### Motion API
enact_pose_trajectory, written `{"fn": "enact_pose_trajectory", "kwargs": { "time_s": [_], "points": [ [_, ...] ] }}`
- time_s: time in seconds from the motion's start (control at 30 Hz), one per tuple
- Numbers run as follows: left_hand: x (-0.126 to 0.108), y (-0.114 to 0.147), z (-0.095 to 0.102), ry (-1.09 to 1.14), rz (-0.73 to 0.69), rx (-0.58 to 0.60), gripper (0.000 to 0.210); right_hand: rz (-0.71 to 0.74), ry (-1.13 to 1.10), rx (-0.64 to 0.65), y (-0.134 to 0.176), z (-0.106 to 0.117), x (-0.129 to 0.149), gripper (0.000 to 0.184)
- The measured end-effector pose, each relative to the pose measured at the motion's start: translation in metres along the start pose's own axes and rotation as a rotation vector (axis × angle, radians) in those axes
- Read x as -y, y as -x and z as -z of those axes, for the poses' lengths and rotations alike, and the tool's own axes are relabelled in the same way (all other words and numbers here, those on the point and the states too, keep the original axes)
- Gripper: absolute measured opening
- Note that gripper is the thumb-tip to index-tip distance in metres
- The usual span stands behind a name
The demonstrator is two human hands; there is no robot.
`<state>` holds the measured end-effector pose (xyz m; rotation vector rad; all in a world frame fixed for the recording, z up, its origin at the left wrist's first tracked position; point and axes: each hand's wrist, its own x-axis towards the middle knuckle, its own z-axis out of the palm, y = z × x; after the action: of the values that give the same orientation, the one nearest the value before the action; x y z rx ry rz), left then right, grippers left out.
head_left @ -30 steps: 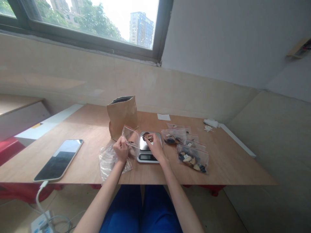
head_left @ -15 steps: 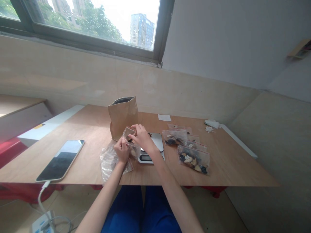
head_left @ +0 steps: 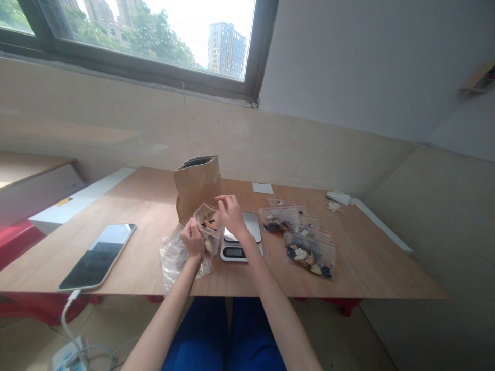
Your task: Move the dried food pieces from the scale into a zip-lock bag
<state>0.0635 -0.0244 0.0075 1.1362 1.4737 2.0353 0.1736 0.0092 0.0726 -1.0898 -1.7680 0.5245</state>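
My left hand (head_left: 192, 238) is closed on the rim of a clear zip bag (head_left: 212, 243), whose mouth gapes upward. Brown and dark dried pieces (head_left: 209, 223) show inside it. Just right of the bag's mouth is my right hand (head_left: 231, 215), with its fingers loosely bent and slightly apart; I see nothing in them. Beneath that hand and forearm stands a white kitchen scale (head_left: 253, 226) with a silver plate, partly covered from view. Flat clear plastic bags (head_left: 172, 260) lie under my left hand. A brown paper bag (head_left: 199, 188) stands upright and open behind both hands.
Several zip bags of dark and pale dried pieces (head_left: 309, 255) lie right of the scale. A white paper (head_left: 262, 188) and crumpled white scraps (head_left: 338, 198) lie farther back. On the left, a phone (head_left: 96, 257) is plugged into a white cable (head_left: 65, 314) hanging over the table's front edge.
My right hand has come out of the zip bag's mouth and moved slightly right. The bag now gapes wider, showing the pieces inside. My left hand keeps its grip.
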Motion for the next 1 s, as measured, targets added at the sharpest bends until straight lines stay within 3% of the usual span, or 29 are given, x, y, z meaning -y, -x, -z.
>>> {"fn": "enact_pose_trajectory", "kwargs": {
  "time_s": [0.1,0.2,0.3,0.4,0.53,0.7,0.87,1.0],
  "points": [
    [0.0,0.0,0.0,0.012,0.01,0.005,0.044,-0.074,0.16,-0.019,0.004,0.013,-0.021,0.031],
    [0.0,0.0,0.0,0.027,0.006,0.005,0.045,-0.139,0.314,0.084,0.012,0.02,-0.041,0.035],
    [-0.001,0.0,0.0,0.042,-0.005,0.001,0.047,-0.145,0.366,0.137,0.023,0.023,-0.053,0.03],
    [0.0,0.0,-0.001,0.052,-0.015,0.003,0.047,-0.148,0.361,0.094,0.029,0.026,-0.055,0.023],
    [0.002,0.0,-0.001,0.038,-0.027,-0.002,0.048,-0.199,0.183,0.003,0.026,0.029,-0.046,0.019],
    [0.001,0.0,-0.002,0.049,-0.038,0.013,0.045,-0.195,-0.117,-0.104,0.012,0.024,-0.01,0.015],
    [0.0,0.002,-0.002,0.038,-0.046,0.032,0.042,-0.21,-0.064,0.036,0.001,0.011,0.025,0.013],
    [0.0,0.002,-0.002,0.047,-0.022,0.024,0.042,-0.249,0.025,0.092,-0.001,0.002,0.029,0.013]
  ]
}}
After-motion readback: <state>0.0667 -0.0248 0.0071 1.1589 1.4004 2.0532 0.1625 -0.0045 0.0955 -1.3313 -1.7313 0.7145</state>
